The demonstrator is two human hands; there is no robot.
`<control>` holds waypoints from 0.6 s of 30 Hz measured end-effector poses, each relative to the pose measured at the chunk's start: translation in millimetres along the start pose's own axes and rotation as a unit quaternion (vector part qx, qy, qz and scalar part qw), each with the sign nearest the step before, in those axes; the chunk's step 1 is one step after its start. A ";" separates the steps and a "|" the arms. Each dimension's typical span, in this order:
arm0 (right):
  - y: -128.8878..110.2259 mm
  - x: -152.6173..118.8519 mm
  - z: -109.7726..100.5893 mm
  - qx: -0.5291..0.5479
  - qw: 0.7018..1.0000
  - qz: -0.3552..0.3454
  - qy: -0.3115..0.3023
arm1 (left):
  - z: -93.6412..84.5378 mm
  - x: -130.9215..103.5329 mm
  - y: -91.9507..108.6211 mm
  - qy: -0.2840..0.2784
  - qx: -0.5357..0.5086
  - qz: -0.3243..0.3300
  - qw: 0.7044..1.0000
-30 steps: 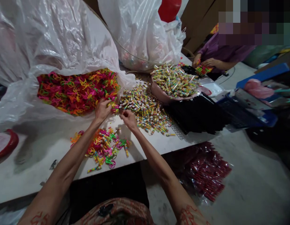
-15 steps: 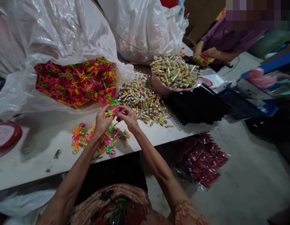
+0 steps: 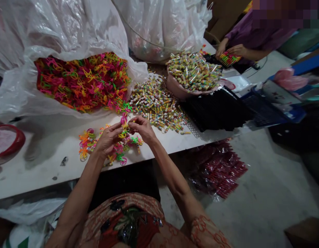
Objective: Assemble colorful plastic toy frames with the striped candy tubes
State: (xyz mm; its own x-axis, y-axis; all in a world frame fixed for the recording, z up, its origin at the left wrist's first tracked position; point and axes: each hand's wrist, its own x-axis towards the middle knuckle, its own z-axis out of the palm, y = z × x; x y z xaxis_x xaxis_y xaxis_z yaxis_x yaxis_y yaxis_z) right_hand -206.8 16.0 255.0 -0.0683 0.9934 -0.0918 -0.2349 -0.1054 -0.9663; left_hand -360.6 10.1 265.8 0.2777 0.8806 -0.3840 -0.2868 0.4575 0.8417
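Observation:
Above the near part of the table, my left hand (image 3: 109,138) pinches small pink and yellow plastic pieces (image 3: 124,126) between thumb and fingers. My right hand (image 3: 144,130) meets them from the right, its thumb and forefinger closed at their edge; the exact grip is blurred. Below the hands lies a loose pile of bright plastic pieces (image 3: 119,148), some with small tubes attached. Further back, a white plastic bag (image 3: 17,103) opens on a heap of similar neon pieces (image 3: 82,82). Right of it spreads a heap of small yellow tubes with white ends (image 3: 159,105).
A pink basin (image 3: 174,88) heaped with more tubes stands behind, next to a black stack (image 3: 218,108). A red-rimmed container (image 3: 20,141) sits at the left. Clear bags of dark red items (image 3: 221,168) lie on the floor. Across the table, a co-worker's hands (image 3: 234,51) hold colourful pieces.
My left hand has opened out slightly and shifted down and left. The pieces between the hands have turned, with pink now on top. The view has shifted a little.

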 end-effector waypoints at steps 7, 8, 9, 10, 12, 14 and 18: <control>3.7 -10.5 -5.6 -0.006 0.999 0.014 -0.036 | -4.0 -6.4 -0.7 -0.008 0.034 -0.021 0.999; 4.4 -11.7 -4.7 -0.008 1.000 0.015 -0.024 | -3.1 -7.4 -0.9 -0.007 0.058 -0.013 0.998; 5.2 -12.7 -3.5 -0.013 1.000 0.014 -0.008 | -2.1 -8.4 -1.3 -0.006 0.083 -0.006 0.996; 5.8 -13.6 -1.8 -0.020 1.000 0.012 0.007 | -1.0 -9.3 -1.8 -0.006 0.108 -0.001 0.994; 7.0 -14.7 2.1 -0.037 0.999 0.006 0.021 | 1.0 -10.4 -3.2 -0.008 0.141 0.009 0.990; 8.5 -15.2 5.6 -0.048 0.998 -0.001 0.026 | 1.9 -10.6 -4.6 0.006 0.145 0.038 0.989; 13.6 -16.0 6.3 0.004 0.998 0.034 0.046 | -0.6 -10.0 -4.7 0.063 0.093 0.086 0.990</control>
State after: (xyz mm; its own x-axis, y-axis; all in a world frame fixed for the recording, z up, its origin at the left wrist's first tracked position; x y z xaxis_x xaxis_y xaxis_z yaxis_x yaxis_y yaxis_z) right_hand -215.0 -1.6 244.8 0.0055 0.9839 -0.1787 -0.2407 -0.1722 -0.9552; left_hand -362.5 -0.7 265.4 0.1202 0.9571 -0.2636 -0.1438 0.2795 0.9493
